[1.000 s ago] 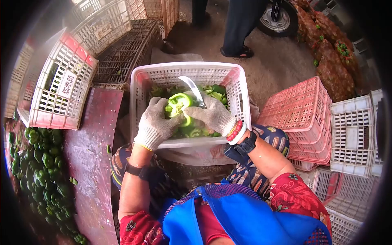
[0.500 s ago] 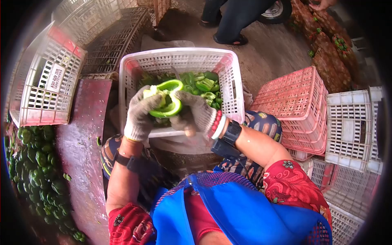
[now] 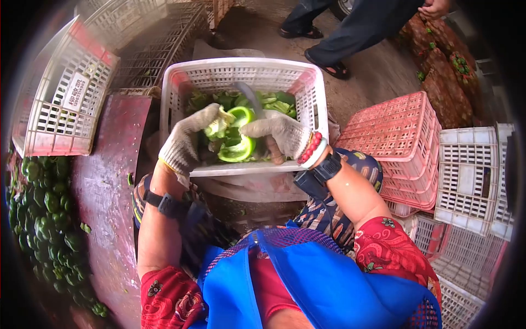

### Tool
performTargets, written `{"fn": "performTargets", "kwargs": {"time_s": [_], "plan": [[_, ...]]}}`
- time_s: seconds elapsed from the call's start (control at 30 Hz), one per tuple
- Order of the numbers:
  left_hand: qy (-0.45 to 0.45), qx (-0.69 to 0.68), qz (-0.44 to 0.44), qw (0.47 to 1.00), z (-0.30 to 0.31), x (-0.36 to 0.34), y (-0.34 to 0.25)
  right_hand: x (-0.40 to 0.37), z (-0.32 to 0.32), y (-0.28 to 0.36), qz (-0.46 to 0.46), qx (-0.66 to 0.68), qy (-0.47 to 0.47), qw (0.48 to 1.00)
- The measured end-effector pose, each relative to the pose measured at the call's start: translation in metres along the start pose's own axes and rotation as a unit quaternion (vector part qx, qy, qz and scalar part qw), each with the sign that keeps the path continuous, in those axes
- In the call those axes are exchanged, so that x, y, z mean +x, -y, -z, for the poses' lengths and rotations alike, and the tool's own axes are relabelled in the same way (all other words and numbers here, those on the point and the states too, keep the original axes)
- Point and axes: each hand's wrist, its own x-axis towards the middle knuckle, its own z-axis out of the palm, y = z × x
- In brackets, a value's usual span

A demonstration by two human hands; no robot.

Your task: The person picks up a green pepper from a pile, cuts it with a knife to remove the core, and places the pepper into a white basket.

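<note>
My left hand (image 3: 187, 140), in a pale knitted glove, pinches a pale green core piece (image 3: 218, 125) over the crate. My right hand (image 3: 282, 133), gloved too, with a red bead bracelet at the wrist, is closed around a knife whose curved grey blade (image 3: 249, 97) points up and away. Between the hands is a cut-open green pepper (image 3: 240, 149), its hollow inside showing; the right fingers touch its edge. Below them, the white and pink crate (image 3: 244, 62) contains green pepper pieces (image 3: 282, 104).
Whole green peppers (image 3: 49, 230) lie at the left beside a reddish board (image 3: 104, 181). Crates stand at the upper left (image 3: 66, 93) and right (image 3: 392, 126). Beyond the crate, a person in dark trousers (image 3: 361, 27) stands near filled sacks (image 3: 438, 71).
The pepper has been opened wider, and the core piece has come away from it in my left hand. The knife blade now shows clearly. The other person's legs have shifted.
</note>
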Motion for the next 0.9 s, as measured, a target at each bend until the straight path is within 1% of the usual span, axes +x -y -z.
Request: {"fn": "performTargets", "kwargs": {"time_s": [0.03,0.07,0.1,0.13,0.2,0.27,0.3,0.33,0.37,0.4,0.43,0.47,0.53,0.57,0.6,0.63,0.67,0.7,0.73,0.77,0.8,0.87,0.9], "plan": [[-0.018,0.019,0.022,0.999,-0.002,-0.002,0.006,0.016,0.006,-0.016,0.103,-0.142,-0.064,0.982],[-0.035,0.038,0.043,0.998,-0.017,-0.011,0.007,0.032,0.011,-0.032,0.203,-0.280,-0.128,0.930],[0.021,0.101,0.094,0.990,-0.004,-0.012,0.014,0.029,0.010,-0.014,0.085,-0.452,-0.186,0.868],[0.067,0.083,0.092,0.990,0.002,-0.012,0.023,0.038,0.013,-0.024,0.073,-0.521,-0.238,0.816],[0.021,-0.028,0.027,0.999,-0.009,-0.010,0.031,0.049,0.029,-0.038,0.049,-0.549,-0.256,0.794],[0.116,-0.050,0.012,0.992,0.009,-0.001,0.018,0.043,0.024,-0.031,0.084,-0.404,-0.235,0.880],[0.164,-0.038,0.033,0.985,0.018,0.008,0.015,0.021,0.000,0.000,0.073,-0.177,-0.187,0.964],[0.139,-0.053,0.040,0.988,0.018,0.006,0.015,0.008,-0.006,0.016,0.041,-0.133,-0.139,0.980],[0.113,-0.068,0.052,0.990,0.015,0.003,0.016,0.006,-0.012,0.009,0.135,-0.070,-0.077,0.985],[0.088,-0.081,0.067,0.991,0.012,0.001,0.019,0.009,-0.017,0.000,0.227,-0.002,-0.016,0.974],[0.086,-0.104,0.065,0.989,0.012,0.001,0.023,0.012,-0.017,-0.001,0.316,-0.185,-0.026,0.930],[0.048,-0.080,0.056,0.994,0.009,0.000,0.026,0.016,-0.018,-0.001,0.403,-0.347,-0.068,0.844],[-0.025,-0.031,0.035,0.999,0.001,-0.001,0.026,0.029,-0.017,-0.016,0.404,-0.315,-0.098,0.853],[-0.047,0.034,0.035,0.998,-0.008,-0.001,0.020,0.028,-0.019,-0.015,0.347,-0.230,-0.099,0.904],[-0.039,0.095,0.034,0.994,-0.003,0.001,0.019,0.025,-0.022,-0.013,0.285,-0.144,-0.098,0.943],[-0.030,0.157,0.033,0.987,0.006,0.003,0.018,0.023,-0.023,-0.011,0.219,-0.055,-0.097,0.969],[-0.021,0.219,0.033,0.975,0.009,0.005,0.016,0.023,-0.022,-0.008,0.180,-0.005,-0.103,0.978],[-0.097,0.169,0.022,0.980,0.003,0.008,0.015,0.023,-0.021,-0.006,0.140,0.046,-0.110,0.983],[-0.115,0.186,-0.040,0.975,0.007,0.012,0.017,0.023,-0.020,-0.005,0.100,0.096,-0.117,0.983],[-0.134,0.195,-0.084,0.968,0.003,0.011,0.017,0.027,-0.025,-0.009,0.104,0.129,-0.142,0.976],[-0.154,0.202,-0.126,0.959,-0.002,0.010,0.018,0.025,-0.025,-0.011,0.087,0.137,-0.133,0.978],[-0.128,0.380,-0.170,0.900,-0.008,0.009,0.023,0.020,-0.027,-0.010,0.055,0.152,-0.115,0.980],[-0.114,0.443,-0.229,0.859,-0.006,0.010,0.027,0.033,-0.026,-0.022,0.032,0.082,-0.166,0.982]]}}
